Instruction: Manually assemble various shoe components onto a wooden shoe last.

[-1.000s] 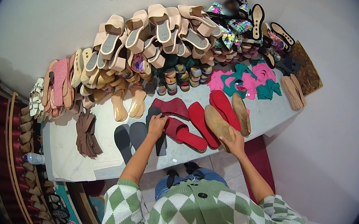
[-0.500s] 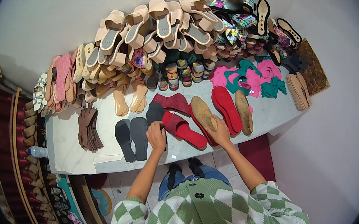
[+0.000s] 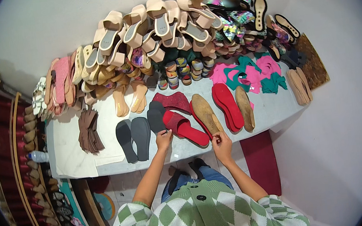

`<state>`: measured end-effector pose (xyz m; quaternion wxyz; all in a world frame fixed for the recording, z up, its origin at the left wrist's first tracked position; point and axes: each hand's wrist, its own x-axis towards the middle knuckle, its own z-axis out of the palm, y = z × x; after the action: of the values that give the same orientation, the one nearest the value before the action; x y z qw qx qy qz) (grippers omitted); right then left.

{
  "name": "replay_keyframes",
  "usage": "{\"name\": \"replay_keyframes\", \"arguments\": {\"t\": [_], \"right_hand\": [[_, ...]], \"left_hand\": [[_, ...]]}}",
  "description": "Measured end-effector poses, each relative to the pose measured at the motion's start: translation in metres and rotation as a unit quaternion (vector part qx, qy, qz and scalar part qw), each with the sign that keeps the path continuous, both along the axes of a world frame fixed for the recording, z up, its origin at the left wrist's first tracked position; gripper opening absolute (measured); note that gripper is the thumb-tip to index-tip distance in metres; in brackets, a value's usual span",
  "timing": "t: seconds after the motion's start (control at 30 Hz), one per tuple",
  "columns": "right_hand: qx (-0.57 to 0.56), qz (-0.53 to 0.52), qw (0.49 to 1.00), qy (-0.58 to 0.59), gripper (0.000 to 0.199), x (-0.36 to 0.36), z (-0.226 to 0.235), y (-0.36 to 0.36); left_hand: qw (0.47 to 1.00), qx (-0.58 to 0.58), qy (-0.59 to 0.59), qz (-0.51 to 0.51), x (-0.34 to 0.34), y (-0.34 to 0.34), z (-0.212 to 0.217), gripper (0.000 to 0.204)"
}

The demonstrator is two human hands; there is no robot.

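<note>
The left hand [image 3: 163, 138] pinches the red slipper [image 3: 185, 126] near the tabletop [image 3: 274, 111] front edge, and the right hand [image 3: 221, 144] has its grip on the tan sole [image 3: 205, 112] beside it, so both should stay flat and lined up.

No packages, labels, signs or screens visible.

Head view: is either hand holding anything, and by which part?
The right hand pinches the near end of the tan sole-shaped insole. The left hand rests its fingertips at the near end of the dark grey sole; a grip cannot be told.
</note>
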<state>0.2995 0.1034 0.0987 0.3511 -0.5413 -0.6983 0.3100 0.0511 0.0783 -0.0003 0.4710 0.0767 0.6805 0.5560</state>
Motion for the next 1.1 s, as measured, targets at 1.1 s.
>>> {"name": "replay_keyframes", "arguments": {"t": [1.1], "right_hand": [[-0.52, -0.245, 0.766, 0.288, 0.033, -0.048, -0.062, 0.0]], "left_hand": [[0.818, 0.08, 0.481, -0.304, -0.075, 0.049, 0.022, 0.044]]}}
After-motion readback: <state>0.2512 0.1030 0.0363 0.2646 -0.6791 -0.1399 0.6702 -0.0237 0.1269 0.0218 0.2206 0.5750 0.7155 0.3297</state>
